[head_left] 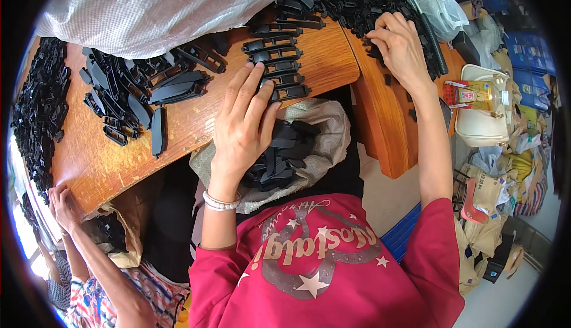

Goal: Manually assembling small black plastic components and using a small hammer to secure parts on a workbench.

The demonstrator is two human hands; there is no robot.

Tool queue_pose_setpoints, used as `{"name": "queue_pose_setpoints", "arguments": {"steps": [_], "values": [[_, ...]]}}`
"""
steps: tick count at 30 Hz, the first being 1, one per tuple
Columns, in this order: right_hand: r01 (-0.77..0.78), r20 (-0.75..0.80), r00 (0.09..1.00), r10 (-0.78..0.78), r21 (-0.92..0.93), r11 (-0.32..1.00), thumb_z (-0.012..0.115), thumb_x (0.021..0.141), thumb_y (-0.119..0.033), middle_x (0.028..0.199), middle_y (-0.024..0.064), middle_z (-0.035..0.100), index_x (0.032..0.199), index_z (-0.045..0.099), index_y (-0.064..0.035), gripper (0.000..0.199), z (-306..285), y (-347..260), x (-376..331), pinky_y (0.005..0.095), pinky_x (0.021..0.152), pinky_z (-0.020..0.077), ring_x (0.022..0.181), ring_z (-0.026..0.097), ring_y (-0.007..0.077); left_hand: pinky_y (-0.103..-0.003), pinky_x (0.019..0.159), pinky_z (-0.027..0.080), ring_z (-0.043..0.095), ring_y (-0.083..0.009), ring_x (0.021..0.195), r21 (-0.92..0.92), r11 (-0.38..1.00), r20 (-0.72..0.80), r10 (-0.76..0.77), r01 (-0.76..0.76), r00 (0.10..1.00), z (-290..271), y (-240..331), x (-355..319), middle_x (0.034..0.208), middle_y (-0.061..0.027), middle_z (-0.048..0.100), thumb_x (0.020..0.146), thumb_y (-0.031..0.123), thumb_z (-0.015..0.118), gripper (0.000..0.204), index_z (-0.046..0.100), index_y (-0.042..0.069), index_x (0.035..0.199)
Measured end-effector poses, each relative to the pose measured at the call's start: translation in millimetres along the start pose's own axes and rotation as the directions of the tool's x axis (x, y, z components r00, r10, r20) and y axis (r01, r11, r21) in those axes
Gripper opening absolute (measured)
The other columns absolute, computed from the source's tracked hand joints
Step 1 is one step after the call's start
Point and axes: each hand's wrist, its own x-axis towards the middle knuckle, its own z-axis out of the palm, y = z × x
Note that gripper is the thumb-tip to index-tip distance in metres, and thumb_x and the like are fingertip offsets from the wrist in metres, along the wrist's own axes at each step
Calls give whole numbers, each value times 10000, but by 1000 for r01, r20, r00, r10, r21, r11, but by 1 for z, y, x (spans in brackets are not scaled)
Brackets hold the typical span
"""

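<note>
Black plastic frame pieces (279, 53) lie side by side in a column at the wooden table's edge. My left hand (241, 114), with a beaded bracelet at its wrist, rests its outstretched fingers against the left ends of the nearest pieces. Farther right, my right hand (399, 48) hangs over a heap of small black plastic parts (357, 1). Its thumb and fingertips are drawn together at the heap's edge; whatever they pinch is too small to make out. Between my lap and the table sits an open woven sack (333, 129) with long black pieces (285, 149) inside.
A large white woven sack (160, 7) covers the table's far left, beside loose black pieces (125, 90). Another person's hand (62, 206) touches the left table edge near a dark heap (41, 102). At right stand a white bag (482, 129) and a bottle of yellow liquid (476, 95).
</note>
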Motion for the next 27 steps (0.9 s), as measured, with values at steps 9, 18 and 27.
{"name": "queue_pose_setpoints", "arguments": {"steps": [9, 18, 27], "values": [[175, -196, 974, -118, 307, 936, 680, 803, -93, 895, 39, 618, 811, 661, -25, 71, -13, -49, 32, 332, 785, 421, 894, 567, 230, -451, 1059, 384, 426, -375, 1308, -1, 999, 8, -39, 39, 999, -2, 2, 0, 1403, -200, 449, 788, 52, 682, 460, 548, -23, 1221], [223, -64, 974, -216, 400, 889, 680, 797, -79, 806, 45, 563, 776, 638, -1, 91, 11, -91, 63, 334, 756, 394, 813, 534, 216, -458, 1078, 362, 432, -353, 1320, 1, 994, 95, -110, 111, 989, -2, 4, 4, 1395, -182, 480, 821, 120, 681, 477, 539, 2, 1261], [246, -4, 965, -261, 343, 906, 609, 811, -87, 749, 80, 563, 702, 656, 10, 152, 4, -93, 71, 351, 754, 395, 801, 542, 232, -455, 1065, 380, 450, -354, 1306, -13, 994, 86, -112, 113, 990, -3, 1, 3, 1379, -178, 500, 814, 114, 690, 463, 555, 3, 1243]]}}
